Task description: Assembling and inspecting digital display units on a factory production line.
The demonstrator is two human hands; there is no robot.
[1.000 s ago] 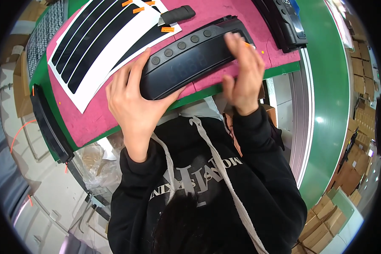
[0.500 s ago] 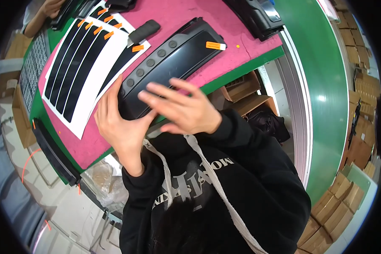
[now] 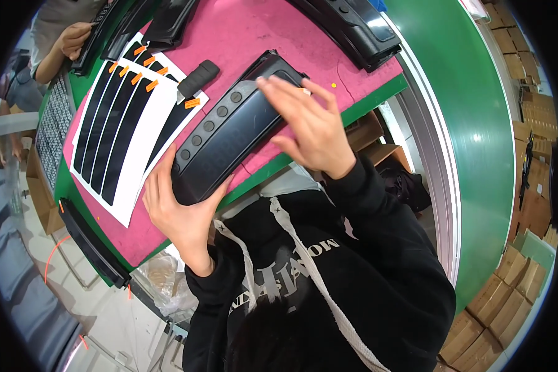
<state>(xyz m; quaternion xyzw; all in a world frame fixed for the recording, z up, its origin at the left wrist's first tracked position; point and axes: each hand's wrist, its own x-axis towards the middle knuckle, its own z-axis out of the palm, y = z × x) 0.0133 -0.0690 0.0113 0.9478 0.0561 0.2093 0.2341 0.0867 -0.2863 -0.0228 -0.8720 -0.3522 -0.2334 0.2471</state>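
Note:
A long glossy black panel (image 3: 229, 146) with a row of round grey buttons along one side lies slantwise on the pink mat (image 3: 248, 37). My left hand (image 3: 183, 217) grips its near left end between thumb and fingers. Over the panel's far right end is my right hand (image 3: 316, 133), fingers stretched out flat, the tips on or just above the surface. It hides most of that end, including the orange tab there. Left of the panel lie white sheets (image 3: 130, 192) carrying black curved strips with orange tabs. A dark grey wrapped block (image 3: 198, 82) with a pale flat tip rests on them.
More black panels stand at the back right (image 3: 353, 37) and back left (image 3: 170, 22). Another person's hand (image 3: 74, 40) is at the far left. A black strip (image 3: 93, 242) hangs along the left table edge. Cardboard boxes (image 3: 502, 285) are stacked at right.
My right hand has moved right and away along the panel to its far end, now covering the orange tab. The left hand still grips the near end. The whole view has shifted slightly.

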